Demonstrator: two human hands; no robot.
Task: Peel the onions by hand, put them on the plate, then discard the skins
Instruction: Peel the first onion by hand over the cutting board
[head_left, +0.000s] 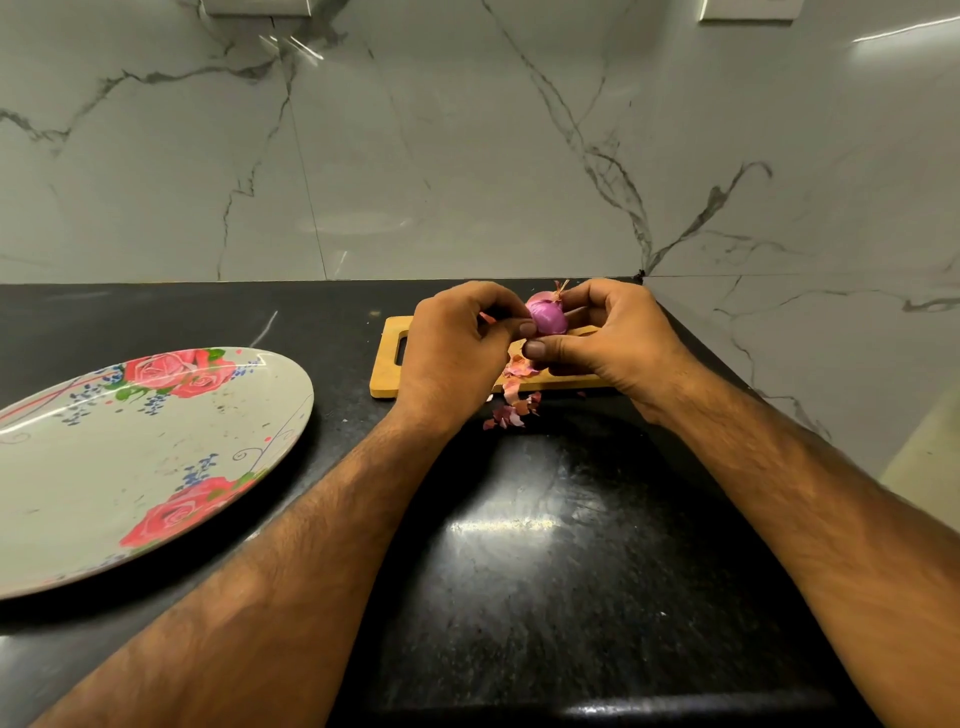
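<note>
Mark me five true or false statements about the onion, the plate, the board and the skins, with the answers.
1. The left hand and the right hand both hold the onion over the board. True.
2. A peeled onion lies on the plate. False: no onion lies on it.
3. Loose skins lie on the board's near edge and on the counter. True.
4. The plate is to the right of the board. False: it is to the left.
5. The onion is fully peeled. False: a flap of skin and the dry tip remain at its top.
</note>
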